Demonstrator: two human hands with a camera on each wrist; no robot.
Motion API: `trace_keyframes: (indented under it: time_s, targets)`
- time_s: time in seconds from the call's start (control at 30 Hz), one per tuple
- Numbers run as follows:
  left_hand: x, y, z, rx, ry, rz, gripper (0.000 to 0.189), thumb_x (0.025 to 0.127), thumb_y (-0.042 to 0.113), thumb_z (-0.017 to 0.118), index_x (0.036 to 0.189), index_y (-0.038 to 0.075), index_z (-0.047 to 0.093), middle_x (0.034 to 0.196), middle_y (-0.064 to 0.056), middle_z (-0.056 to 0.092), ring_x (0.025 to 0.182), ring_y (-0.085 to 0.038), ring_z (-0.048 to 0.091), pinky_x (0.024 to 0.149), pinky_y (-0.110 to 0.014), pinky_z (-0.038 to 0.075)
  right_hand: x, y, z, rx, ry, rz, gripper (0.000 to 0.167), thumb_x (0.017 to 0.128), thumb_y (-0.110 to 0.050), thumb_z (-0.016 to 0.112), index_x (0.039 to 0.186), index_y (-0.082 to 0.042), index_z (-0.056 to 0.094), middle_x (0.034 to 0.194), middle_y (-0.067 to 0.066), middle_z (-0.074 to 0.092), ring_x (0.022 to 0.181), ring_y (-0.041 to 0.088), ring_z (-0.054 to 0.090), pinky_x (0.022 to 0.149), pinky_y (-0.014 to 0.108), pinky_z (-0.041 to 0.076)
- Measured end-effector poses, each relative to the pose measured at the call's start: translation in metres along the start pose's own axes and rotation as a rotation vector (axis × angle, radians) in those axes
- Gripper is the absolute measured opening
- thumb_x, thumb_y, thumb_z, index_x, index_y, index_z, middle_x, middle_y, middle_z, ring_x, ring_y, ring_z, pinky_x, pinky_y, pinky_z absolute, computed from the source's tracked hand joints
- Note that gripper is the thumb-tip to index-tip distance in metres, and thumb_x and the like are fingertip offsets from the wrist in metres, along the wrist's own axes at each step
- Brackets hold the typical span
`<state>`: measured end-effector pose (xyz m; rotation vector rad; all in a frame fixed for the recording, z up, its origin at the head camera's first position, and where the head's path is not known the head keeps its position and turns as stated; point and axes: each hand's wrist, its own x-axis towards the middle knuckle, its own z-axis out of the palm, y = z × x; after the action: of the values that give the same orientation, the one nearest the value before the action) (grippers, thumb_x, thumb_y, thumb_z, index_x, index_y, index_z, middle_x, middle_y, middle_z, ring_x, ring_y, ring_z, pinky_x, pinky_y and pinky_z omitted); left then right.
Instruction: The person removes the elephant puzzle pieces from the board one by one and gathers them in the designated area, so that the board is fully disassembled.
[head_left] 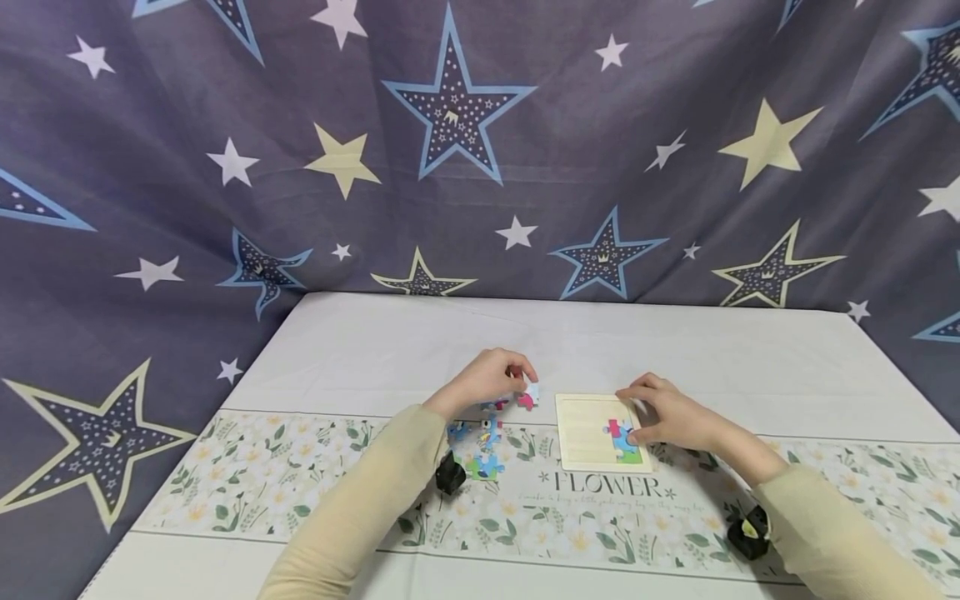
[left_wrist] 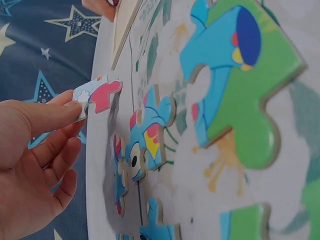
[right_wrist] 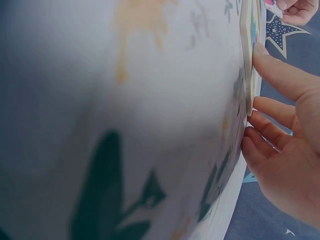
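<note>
My left hand (head_left: 489, 379) holds a white and pink jigsaw piece (left_wrist: 99, 95) by its edge, pinched between thumb and fingers, above the table left of the wooden puzzle tray (head_left: 581, 408). My right hand (head_left: 671, 414) rests at the tray's right side. Its thumb touches the joined pieces (head_left: 624, 442) inside, coloured pink, blue and green, while other fingers touch the tray's edge, as the right wrist view shows. Several loose jigsaw pieces (head_left: 486, 465) lie below the left hand; a large blue and green piece (left_wrist: 250, 95) is close in the left wrist view.
A white table (head_left: 675, 350) carries a floral printed band with the word FLOWER (head_left: 607, 485) just in front of the tray. Behind stands a dark curtain (head_left: 420, 217) with stars. Black devices (head_left: 450, 475) are worn at both wrists.
</note>
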<state>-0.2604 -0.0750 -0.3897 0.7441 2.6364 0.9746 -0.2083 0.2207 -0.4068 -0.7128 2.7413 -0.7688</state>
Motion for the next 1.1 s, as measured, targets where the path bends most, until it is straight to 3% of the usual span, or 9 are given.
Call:
trace_keyframes:
  time_s: [0.27,0.47,1.1]
  targets:
    - [0.0035,-0.0056,0.005,0.044,0.025,0.001,0.014,0.084,0.009,0.06,0.09,0.017,0.069,0.071,0.002,0.059,0.057,-0.011,0.048,0.054,-0.023,0.039,-0.0006,0.0,0.0007,0.013,-0.005,0.006,0.067,0.074,-0.032,0.073,0.128,0.0,0.049,0.118,0.013,0.043,0.111,0.032,0.039,0.09,0.052,0.035]
    - [0.0029,-0.0041,0.0047,0.054,0.026,-0.028,0.012,0.084,0.01,0.061,0.091,0.017,0.069,0.07,0.002,0.058,0.055,-0.012,0.048,0.054,-0.024,0.04,-0.001,-0.0007,0.0008,0.017,-0.001,0.009,0.066,0.074,-0.031,0.073,0.128,0.0,0.049,0.119,0.014,0.043,0.111,0.032,0.039,0.091,0.053,0.035]
    - [0.0043,-0.0035,0.0068,0.073,0.023,-0.031,0.012,0.084,0.01,0.062,0.09,0.018,0.069,0.071,0.003,0.06,0.05,-0.01,0.048,0.054,-0.023,0.041,0.0002,0.0012,0.0004,0.01,-0.006,0.005,0.066,0.074,-0.031,0.074,0.128,-0.001,0.049,0.118,0.013,0.043,0.109,0.031,0.039,0.089,0.051,0.036]
